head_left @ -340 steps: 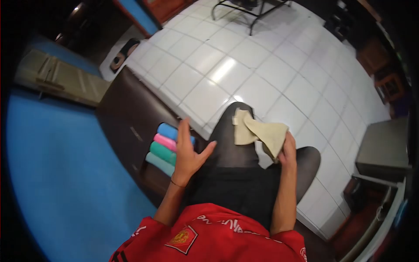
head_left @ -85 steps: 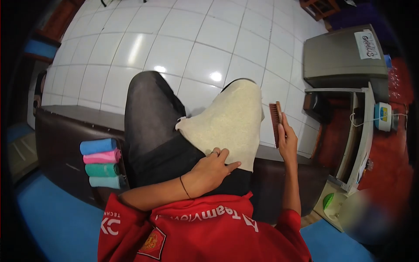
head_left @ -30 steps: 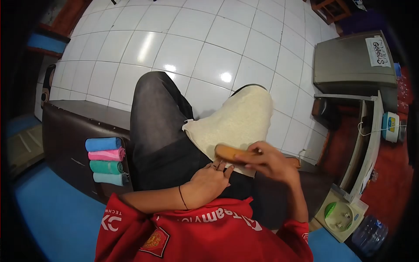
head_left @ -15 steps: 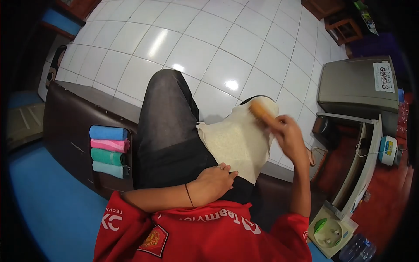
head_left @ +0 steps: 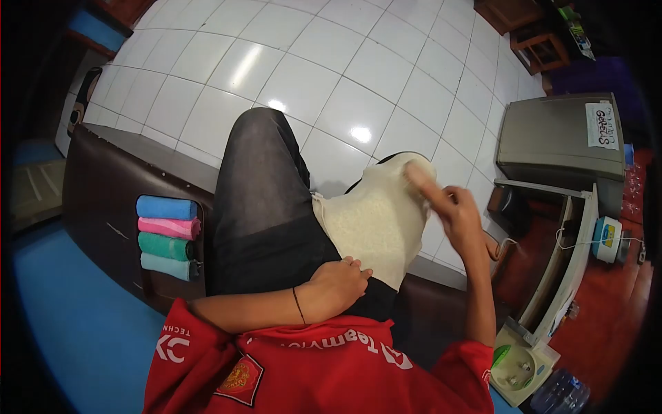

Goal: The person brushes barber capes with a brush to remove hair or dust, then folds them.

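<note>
A cream cloth (head_left: pixel 376 224) is draped over my right thigh and knee, its near edge toward my waist. My left hand (head_left: pixel 341 284) rests at that near edge, fingers closed together on the fabric. Over the knee end, my right hand (head_left: pixel 460 214) grips a wooden-handled brush (head_left: pixel 429 190). Motion smears the brush head, which overlaps the cloth near the knee; its bristles do not show clearly.
Rolled blue, pink, green and light-blue cloths (head_left: pixel 165 238) lie in a dark tray (head_left: pixel 196 276) on the brown seat (head_left: pixel 103 200) to my left. A grey fridge (head_left: pixel 558 138), a shelf frame (head_left: pixel 583 241) and a water bottle (head_left: pixel 562 393) stand right. White tiles (head_left: pixel 331 69) lie ahead.
The brush in my right hand has shifted slightly and turned, its orange-brown back now less visible. My left hand stays on the cloth. The whole view has moved a little.
</note>
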Action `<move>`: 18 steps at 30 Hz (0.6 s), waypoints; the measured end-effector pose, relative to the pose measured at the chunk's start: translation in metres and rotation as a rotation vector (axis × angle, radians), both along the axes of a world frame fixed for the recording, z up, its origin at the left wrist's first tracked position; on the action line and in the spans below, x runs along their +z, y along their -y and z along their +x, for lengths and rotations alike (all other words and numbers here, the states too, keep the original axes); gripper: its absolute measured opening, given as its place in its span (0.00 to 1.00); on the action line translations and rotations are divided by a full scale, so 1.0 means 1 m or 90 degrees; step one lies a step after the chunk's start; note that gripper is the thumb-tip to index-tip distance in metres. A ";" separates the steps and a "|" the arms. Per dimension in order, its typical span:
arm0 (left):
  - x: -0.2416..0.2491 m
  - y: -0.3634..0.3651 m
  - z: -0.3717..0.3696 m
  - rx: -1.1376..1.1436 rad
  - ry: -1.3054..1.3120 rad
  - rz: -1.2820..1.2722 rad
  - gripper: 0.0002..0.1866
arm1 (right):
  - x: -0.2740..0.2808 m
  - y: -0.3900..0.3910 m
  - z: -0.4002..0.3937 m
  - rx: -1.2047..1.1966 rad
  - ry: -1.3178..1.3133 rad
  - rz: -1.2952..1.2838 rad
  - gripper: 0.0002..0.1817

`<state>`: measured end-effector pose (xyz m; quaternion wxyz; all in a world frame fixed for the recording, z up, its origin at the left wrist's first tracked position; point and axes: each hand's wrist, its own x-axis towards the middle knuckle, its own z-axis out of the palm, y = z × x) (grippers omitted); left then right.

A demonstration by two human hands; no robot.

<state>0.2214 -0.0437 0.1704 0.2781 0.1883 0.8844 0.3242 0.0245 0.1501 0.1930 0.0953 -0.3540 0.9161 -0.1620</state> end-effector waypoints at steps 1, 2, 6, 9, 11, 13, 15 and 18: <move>0.002 0.001 -0.002 -0.006 -0.008 0.000 0.25 | 0.005 -0.002 0.007 0.115 0.042 0.008 0.27; 0.003 0.001 -0.003 -0.011 -0.009 0.001 0.25 | 0.012 0.002 0.017 0.184 0.104 -0.013 0.28; 0.003 0.001 -0.002 -0.042 -0.020 -0.037 0.25 | -0.025 -0.023 0.018 -0.011 0.039 0.109 0.15; -0.001 -0.001 0.000 -0.031 -0.029 -0.030 0.25 | -0.018 -0.039 -0.012 0.033 -0.380 0.217 0.18; -0.002 0.000 -0.003 -0.021 -0.014 -0.029 0.25 | -0.012 -0.046 -0.015 -0.005 -0.233 0.085 0.25; 0.004 0.002 -0.004 -0.027 -0.010 -0.020 0.25 | -0.002 -0.043 0.002 0.048 -0.080 0.051 0.26; 0.002 -0.002 -0.005 -0.052 -0.017 -0.045 0.25 | 0.018 -0.022 0.018 0.168 0.109 0.030 0.27; 0.001 -0.001 -0.004 -0.064 -0.035 -0.064 0.25 | 0.004 -0.018 0.024 0.222 0.147 0.038 0.24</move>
